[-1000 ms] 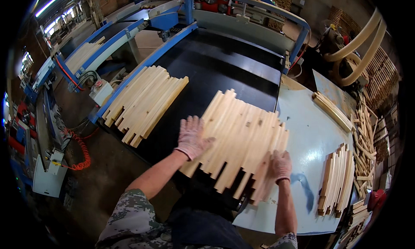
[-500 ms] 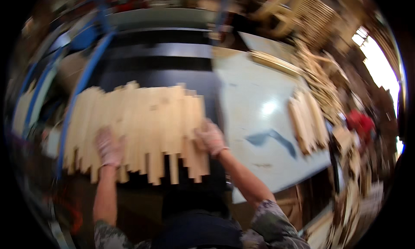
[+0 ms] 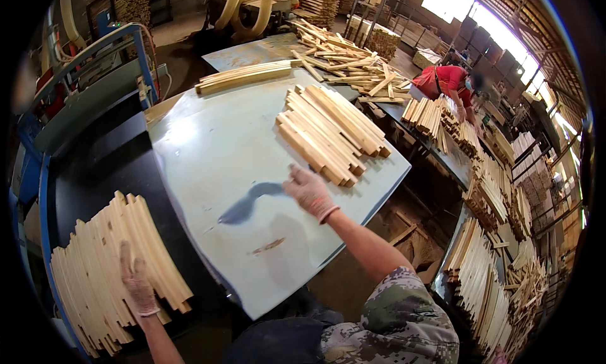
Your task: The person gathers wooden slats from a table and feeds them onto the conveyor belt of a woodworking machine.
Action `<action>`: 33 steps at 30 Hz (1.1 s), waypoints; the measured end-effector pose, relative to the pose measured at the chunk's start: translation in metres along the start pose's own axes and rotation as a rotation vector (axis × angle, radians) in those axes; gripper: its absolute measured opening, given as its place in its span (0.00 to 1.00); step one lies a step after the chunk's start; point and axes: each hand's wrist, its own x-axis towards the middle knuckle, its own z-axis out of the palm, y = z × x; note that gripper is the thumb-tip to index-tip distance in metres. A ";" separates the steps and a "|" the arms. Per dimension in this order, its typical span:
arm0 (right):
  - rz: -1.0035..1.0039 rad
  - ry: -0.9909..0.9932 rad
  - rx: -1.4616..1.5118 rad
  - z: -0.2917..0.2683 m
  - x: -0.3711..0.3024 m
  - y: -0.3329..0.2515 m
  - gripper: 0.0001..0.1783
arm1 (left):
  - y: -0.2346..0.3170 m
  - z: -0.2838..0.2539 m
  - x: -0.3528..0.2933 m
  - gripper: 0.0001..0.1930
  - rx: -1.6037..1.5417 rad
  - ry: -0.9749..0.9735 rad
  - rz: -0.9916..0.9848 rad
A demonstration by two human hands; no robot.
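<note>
Side by side on the dark conveyor bed lies a wide row of pale wooden strips [image 3: 95, 269]. My left hand [image 3: 137, 282], in a light work glove, rests flat on these strips with its fingers stretched out. Over the pale metal tabletop [image 3: 208, 168] my gloved right hand [image 3: 310, 192] hangs with fingers extended and holds nothing. Just beyond its fingertips sits a small stack of wooden strips [image 3: 328, 137], lying slantwise on the tabletop. A gap separates the hand from that stack.
A narrow bundle of strips [image 3: 246, 75] lies along the tabletop's far edge. Behind it is a loose heap of sticks [image 3: 360, 64]. A blue machine frame [image 3: 44, 200] borders the dark bed [image 3: 101, 168]. At the right, a person in red [image 3: 451, 80] bends over more strips.
My right hand has left the row of strips and moved right, over the metal tabletop. My left hand stays on the row. The view has swung to the right.
</note>
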 end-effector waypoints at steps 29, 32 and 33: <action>-0.010 -0.312 -0.021 -0.186 0.122 0.084 0.18 | 0.122 0.481 0.016 0.28 -0.228 -0.211 -0.381; -0.162 0.126 -0.261 -0.227 0.216 0.146 0.21 | 0.105 0.479 0.019 0.31 0.238 -0.388 -0.055; -0.122 0.191 -0.332 -0.247 0.234 0.153 0.25 | 0.137 0.480 0.022 0.30 0.192 -0.458 -0.192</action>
